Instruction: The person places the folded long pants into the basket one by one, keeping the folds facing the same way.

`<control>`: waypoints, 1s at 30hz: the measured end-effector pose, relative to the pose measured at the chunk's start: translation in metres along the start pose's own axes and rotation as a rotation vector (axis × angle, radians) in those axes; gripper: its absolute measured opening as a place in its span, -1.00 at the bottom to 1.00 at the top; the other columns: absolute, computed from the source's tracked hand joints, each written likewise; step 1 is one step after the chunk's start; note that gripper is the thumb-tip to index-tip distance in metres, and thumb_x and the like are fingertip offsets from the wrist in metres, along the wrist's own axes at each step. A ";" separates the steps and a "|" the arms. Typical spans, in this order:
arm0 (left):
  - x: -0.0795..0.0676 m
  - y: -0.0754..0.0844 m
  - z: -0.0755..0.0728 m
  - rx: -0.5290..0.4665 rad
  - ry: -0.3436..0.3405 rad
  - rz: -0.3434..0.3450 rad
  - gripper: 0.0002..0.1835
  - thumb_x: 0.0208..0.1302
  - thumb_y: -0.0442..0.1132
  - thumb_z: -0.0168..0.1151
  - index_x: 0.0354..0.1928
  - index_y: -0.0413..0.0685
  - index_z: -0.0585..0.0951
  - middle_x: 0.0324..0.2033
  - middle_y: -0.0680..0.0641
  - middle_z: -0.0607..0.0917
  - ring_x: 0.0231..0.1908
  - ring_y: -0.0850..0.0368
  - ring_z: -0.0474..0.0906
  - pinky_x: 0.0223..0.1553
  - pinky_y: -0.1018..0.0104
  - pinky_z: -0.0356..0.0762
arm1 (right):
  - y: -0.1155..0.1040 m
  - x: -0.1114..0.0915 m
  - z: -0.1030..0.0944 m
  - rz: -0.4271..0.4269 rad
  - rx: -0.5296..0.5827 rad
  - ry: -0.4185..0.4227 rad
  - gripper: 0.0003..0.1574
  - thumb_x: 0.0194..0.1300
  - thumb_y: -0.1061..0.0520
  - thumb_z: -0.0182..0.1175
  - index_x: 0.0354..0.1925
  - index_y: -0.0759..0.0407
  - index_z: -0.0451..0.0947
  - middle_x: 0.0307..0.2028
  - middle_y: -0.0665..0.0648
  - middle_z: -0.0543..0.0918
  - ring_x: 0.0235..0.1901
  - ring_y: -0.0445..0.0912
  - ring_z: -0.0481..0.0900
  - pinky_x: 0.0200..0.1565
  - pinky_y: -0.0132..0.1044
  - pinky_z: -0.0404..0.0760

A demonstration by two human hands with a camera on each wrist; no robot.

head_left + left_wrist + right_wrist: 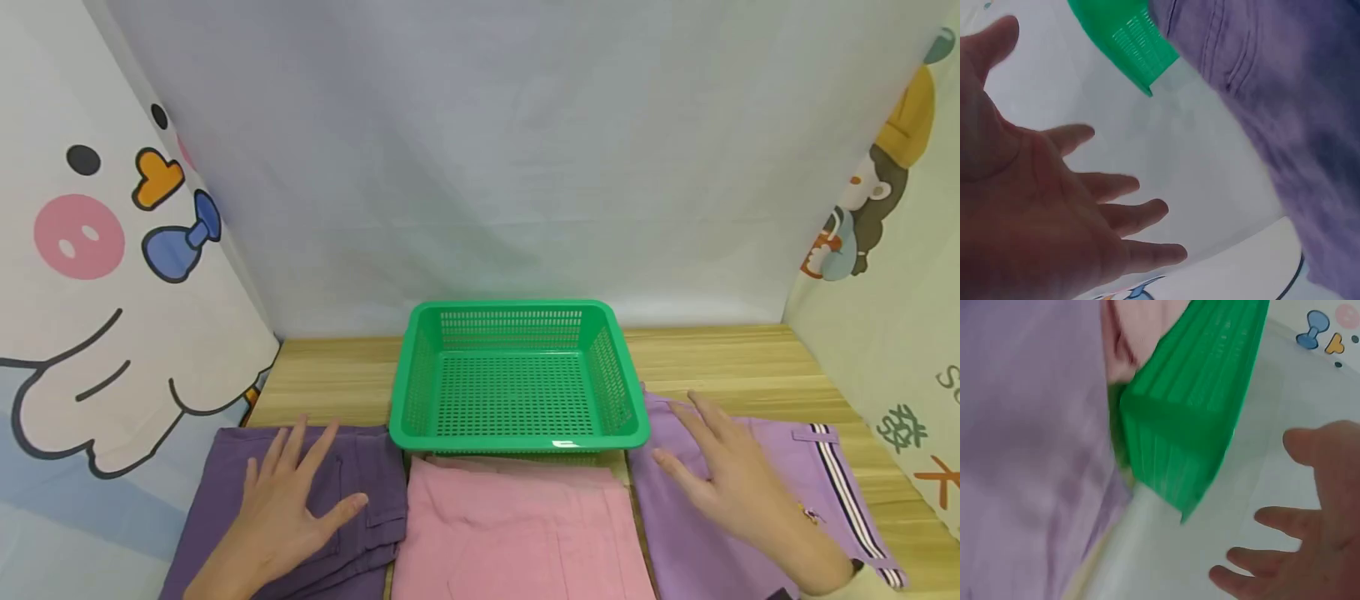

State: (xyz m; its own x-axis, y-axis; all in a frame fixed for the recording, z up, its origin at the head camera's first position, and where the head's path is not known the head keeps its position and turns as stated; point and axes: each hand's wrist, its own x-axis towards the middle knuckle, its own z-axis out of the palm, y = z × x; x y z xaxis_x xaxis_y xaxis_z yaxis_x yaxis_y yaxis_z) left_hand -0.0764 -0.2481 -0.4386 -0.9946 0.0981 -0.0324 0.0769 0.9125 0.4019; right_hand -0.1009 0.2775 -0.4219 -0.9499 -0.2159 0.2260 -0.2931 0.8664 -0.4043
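My left hand [279, 512] is over the folded dark purple cloth [375, 467], fingers spread and holding nothing. On the other side, my right hand [731, 479] hovers above a lilac garment [705, 550] with a striped band, its fingers straight and the palm bare. Between the hands lies a folded pink cloth [517, 533]. Just behind the pink cloth stands a green plastic basket [633, 408] with nothing in it. The left wrist view shows the open palm beside the purple cloth [1316, 125]; in the right wrist view the fingertips point toward the basket [1172, 425].
The wooden tabletop [330, 375] shows around the cloths and behind the basket. A plain white curtain [517, 167] hangs at the back. Printed cartoon sheets wall in the left side [75, 333] and the right side [900, 333].
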 end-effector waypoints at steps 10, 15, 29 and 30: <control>-0.013 -0.012 0.012 -0.254 -0.026 -0.225 0.15 0.50 0.34 0.17 0.71 -0.25 -0.15 0.64 -0.55 -0.14 0.57 -0.66 -0.10 0.41 -0.68 0.07 | -0.051 0.003 0.039 -0.185 0.302 0.305 -0.48 0.26 0.32 0.47 0.19 0.17 0.69 0.33 0.21 0.65 0.31 0.17 0.60 0.42 -0.48 0.39; -0.016 -0.022 0.016 -0.367 -0.069 -0.390 0.16 0.51 0.42 0.08 0.72 -0.20 -0.21 0.64 -0.53 -0.12 0.59 -0.60 -0.12 0.48 -0.59 0.04 | -0.076 0.007 0.057 -0.272 0.431 0.291 -0.42 0.26 0.40 0.43 0.22 0.10 0.66 0.29 0.11 0.68 0.31 -0.16 0.60 0.31 -0.59 0.46; -0.034 -0.068 0.020 -0.340 -0.069 -0.562 0.19 0.51 0.39 0.07 0.66 -0.45 -0.16 0.54 -0.67 -0.03 0.51 -0.69 -0.04 0.48 -0.58 0.07 | -0.143 0.016 0.101 0.005 0.824 -0.287 -0.24 0.58 0.07 0.24 0.56 0.25 0.22 0.40 0.36 0.54 0.38 0.26 0.54 0.25 -0.12 0.69; -0.035 -0.071 0.020 -0.332 -0.073 -0.568 0.20 0.51 0.39 0.06 0.65 -0.47 -0.16 0.53 -0.68 -0.03 0.50 -0.69 -0.03 0.49 -0.57 0.07 | -0.148 0.017 0.104 -0.007 0.831 -0.317 -0.24 0.59 0.06 0.22 0.56 0.27 0.21 0.39 0.37 0.54 0.37 0.27 0.55 0.23 -0.11 0.70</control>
State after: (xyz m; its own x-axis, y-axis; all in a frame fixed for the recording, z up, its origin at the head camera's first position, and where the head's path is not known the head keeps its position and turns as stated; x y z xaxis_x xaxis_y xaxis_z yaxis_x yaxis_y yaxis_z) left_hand -0.0454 -0.3088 -0.4842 -0.8661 -0.3249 -0.3798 -0.4952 0.6605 0.5644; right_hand -0.0851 0.0985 -0.4503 -0.8972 -0.4410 0.0246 -0.1659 0.2848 -0.9441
